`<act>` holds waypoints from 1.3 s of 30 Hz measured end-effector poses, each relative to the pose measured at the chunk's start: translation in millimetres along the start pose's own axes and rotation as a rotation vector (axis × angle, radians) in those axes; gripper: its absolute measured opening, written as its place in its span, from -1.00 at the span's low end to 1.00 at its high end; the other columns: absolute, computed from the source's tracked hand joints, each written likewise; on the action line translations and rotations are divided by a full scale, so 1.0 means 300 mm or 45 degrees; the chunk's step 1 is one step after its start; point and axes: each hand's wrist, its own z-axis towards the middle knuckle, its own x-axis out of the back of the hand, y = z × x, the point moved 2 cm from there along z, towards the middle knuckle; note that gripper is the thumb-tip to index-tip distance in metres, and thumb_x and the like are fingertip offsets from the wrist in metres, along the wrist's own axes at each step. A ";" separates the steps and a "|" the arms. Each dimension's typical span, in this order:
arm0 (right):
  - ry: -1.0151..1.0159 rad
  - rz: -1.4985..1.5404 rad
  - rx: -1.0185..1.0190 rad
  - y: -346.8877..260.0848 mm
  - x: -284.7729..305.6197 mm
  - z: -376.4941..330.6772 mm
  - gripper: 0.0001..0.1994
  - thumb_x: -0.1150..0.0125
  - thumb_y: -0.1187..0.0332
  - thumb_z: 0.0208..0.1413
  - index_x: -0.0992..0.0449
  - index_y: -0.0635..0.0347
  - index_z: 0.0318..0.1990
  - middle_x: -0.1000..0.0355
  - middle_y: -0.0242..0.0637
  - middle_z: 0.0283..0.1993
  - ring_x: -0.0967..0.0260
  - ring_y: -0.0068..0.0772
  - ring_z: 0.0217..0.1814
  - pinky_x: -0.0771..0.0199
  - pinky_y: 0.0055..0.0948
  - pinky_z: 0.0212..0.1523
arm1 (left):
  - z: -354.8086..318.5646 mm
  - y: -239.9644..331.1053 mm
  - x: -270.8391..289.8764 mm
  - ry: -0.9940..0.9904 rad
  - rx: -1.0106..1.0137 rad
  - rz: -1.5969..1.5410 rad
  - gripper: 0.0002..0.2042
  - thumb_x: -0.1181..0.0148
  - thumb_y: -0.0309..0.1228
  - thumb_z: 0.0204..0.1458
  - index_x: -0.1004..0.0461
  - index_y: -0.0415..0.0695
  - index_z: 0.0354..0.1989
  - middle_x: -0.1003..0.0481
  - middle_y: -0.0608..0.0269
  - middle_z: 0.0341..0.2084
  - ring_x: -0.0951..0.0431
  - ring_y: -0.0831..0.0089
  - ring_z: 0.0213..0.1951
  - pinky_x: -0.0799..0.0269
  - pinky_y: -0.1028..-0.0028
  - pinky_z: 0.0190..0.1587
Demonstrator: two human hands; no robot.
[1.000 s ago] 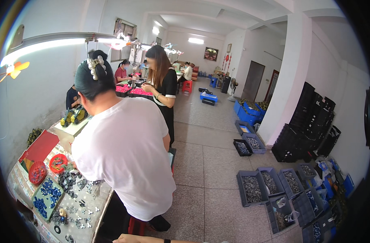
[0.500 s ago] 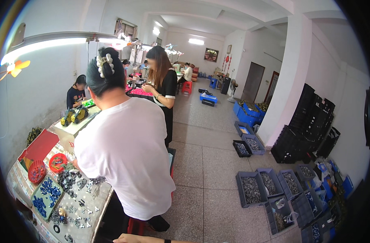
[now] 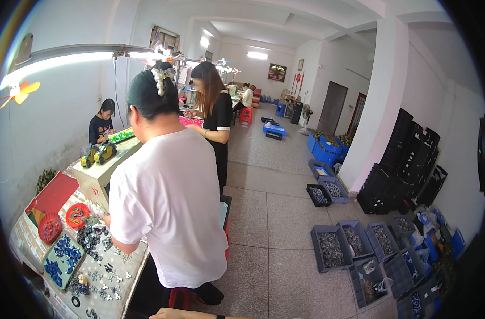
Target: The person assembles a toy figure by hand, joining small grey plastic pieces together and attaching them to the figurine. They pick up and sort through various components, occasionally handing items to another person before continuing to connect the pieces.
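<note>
At the lower edge, my right hand (image 3: pixel 169 313) shows only in part, with a dark band at the wrist; its fingers are mostly cut off, and whether it holds anything is hidden. My left hand is out of the picture. Close by stand a red stool (image 3: pixel 178 299) and a person in a white shirt (image 3: pixel 173 207) leaning over the table (image 3: pixel 112 290). On that table lie a green tray (image 3: pixel 55 286) of blue parts, a black ring (image 3: pixel 76 302), a small figure (image 3: pixel 83 282), dark wheels (image 3: pixel 91 239) and scattered grey pieces (image 3: pixel 107 292).
Two red baskets (image 3: pixel 50 227) and a pale box (image 3: pixel 93 181) bearing toy vehicles (image 3: pixel 105 153) stand farther along the table. Grey crates (image 3: pixel 332 247) of parts line the floor at right, near stacked black crates (image 3: pixel 391 186). A person in black (image 3: pixel 219 111) works beyond.
The person in the white shirt has shifted right and turned the head, showing more of the bent arm and the box. My right hand has barely moved.
</note>
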 end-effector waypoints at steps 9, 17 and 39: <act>-0.129 -0.044 0.087 0.153 0.052 0.108 -0.58 -0.02 0.08 0.03 -0.39 0.20 -0.71 -0.22 -0.38 -0.78 -0.20 -0.49 -0.71 -0.18 -0.48 -0.64 | 0.025 0.092 0.055 -0.109 -0.108 0.111 -0.53 0.03 -0.27 -0.10 -0.25 -0.56 -0.23 -0.33 -0.42 -0.39 -0.44 0.01 -0.44 -0.40 0.21 -0.41; -0.166 0.018 -0.068 0.082 0.028 0.044 -0.55 0.04 0.03 0.09 -0.38 0.16 -0.69 -0.16 -0.57 -0.77 0.01 -0.78 -0.74 0.05 -0.72 -0.69 | -0.163 0.349 0.196 -0.269 0.308 0.240 -0.52 0.04 -0.29 -0.11 -0.23 -0.60 -0.21 -0.34 -0.49 -0.36 -0.47 -0.05 -0.41 -0.44 0.18 -0.38; 0.413 0.230 -0.187 0.052 0.040 0.619 -0.82 -0.07 0.34 0.07 -0.41 0.15 -0.18 -0.34 -0.45 -0.41 -0.27 -0.70 -0.42 -0.29 -0.70 -0.36 | -0.746 -0.079 0.600 0.601 1.906 -0.694 -0.71 -0.11 -0.46 -0.10 -0.40 -0.13 -0.13 -0.42 0.07 -0.22 -0.40 0.21 -0.14 -0.28 0.39 -0.07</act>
